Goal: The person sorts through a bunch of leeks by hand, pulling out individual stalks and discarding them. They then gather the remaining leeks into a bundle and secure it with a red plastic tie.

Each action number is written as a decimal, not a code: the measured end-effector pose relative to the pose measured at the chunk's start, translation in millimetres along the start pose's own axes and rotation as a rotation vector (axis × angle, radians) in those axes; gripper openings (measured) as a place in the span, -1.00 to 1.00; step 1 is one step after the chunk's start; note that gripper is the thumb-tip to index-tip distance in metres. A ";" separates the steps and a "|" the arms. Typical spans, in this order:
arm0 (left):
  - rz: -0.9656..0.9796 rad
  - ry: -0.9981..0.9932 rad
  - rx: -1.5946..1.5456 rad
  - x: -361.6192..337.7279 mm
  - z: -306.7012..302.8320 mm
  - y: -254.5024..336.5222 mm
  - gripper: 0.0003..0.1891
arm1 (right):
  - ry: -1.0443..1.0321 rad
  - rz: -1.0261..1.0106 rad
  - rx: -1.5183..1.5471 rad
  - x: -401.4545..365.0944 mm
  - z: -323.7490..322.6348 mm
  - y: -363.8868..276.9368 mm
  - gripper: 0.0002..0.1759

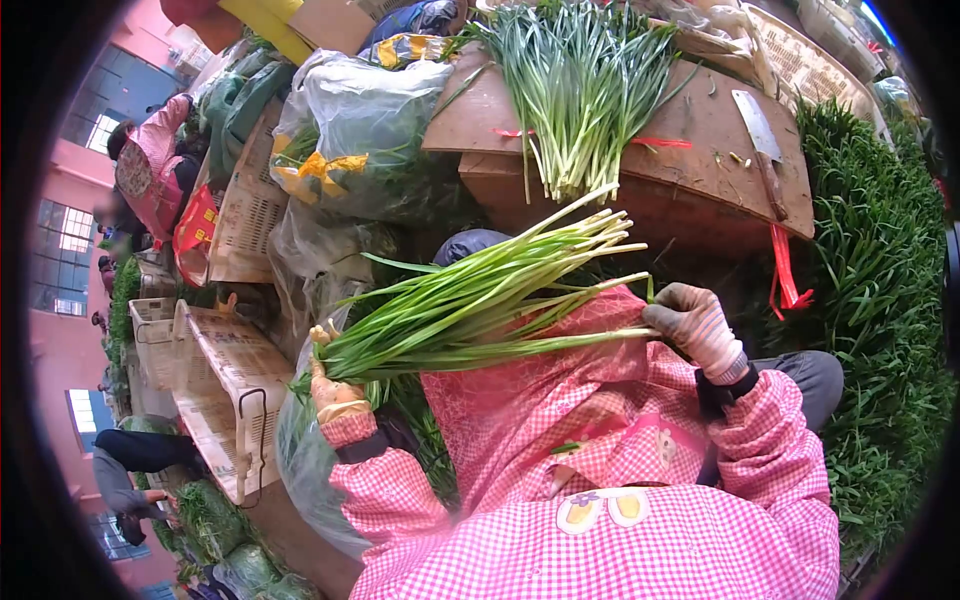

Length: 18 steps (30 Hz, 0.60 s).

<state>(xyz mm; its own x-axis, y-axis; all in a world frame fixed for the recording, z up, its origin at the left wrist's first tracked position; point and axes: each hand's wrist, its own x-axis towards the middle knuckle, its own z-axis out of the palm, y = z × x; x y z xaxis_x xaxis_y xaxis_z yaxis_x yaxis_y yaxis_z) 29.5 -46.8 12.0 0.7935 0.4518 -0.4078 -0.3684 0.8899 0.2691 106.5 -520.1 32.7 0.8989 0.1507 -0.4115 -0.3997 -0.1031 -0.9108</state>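
Note:
My left hand [338,392] is closed around the leafy end of a loose bunch of garlic chives [500,290], which spans my lap with the pale stem ends pointing right. In a worn, dirty glove, my right hand [690,325] pinches the pale end of a stalk at the bunch's lower right. A few stems fan apart from the rest there. Beyond the bunch, a thick pile of cut chives [580,90] lies on a brown board [690,185], its stem ends toward me. Most of my left fingers are hidden by the leaves.
A cleaver [758,135] lies on the board's right side, and red ties [785,270] hang off its edge. Dense greens [880,300] fill the right side. Plastic-bagged greens [370,130] and crates [235,385] stand on the left. Other people [155,170] are farther back left.

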 end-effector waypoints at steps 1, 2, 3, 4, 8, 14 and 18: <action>0.146 0.181 0.116 -0.2 14.4 -9.7 -0.64 | 0.013 -0.003 -0.035 -5.0 -2.1 -3.8 -0.89; 0.142 0.177 0.111 0.3 15.0 -10.0 -0.64 | 0.023 -0.008 -0.071 -8.6 -4.0 -8.4 -0.90; 0.142 0.173 0.103 0.6 14.9 -9.3 -0.64 | 0.086 -0.032 0.030 -6.9 -6.7 -7.5 -0.90; 0.144 0.167 0.095 0.3 14.8 -8.5 -0.63 | 0.148 -0.058 0.132 -3.0 -11.1 -2.4 -0.90; 0.196 0.249 0.086 2.0 21.2 -13.0 -0.62 | 0.368 0.052 0.188 29.2 -54.4 49.7 -0.85; -0.094 -0.130 -0.037 13.1 -12.0 5.5 -0.64 | -0.217 0.028 0.153 10.1 5.3 7.3 -0.61; -0.178 -0.092 -0.254 19.4 -10.5 16.4 -0.66 | -0.379 0.086 0.033 15.6 39.4 12.3 -0.79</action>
<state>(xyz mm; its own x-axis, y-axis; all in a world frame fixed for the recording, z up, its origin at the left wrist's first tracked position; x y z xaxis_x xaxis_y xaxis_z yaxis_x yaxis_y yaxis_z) 33.8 -22.8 -0.6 0.8925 0.2903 -0.3453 -0.3197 0.9470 -0.0304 108.5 -480.3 13.7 0.7339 0.4964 -0.4637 -0.4819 -0.1006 -0.8704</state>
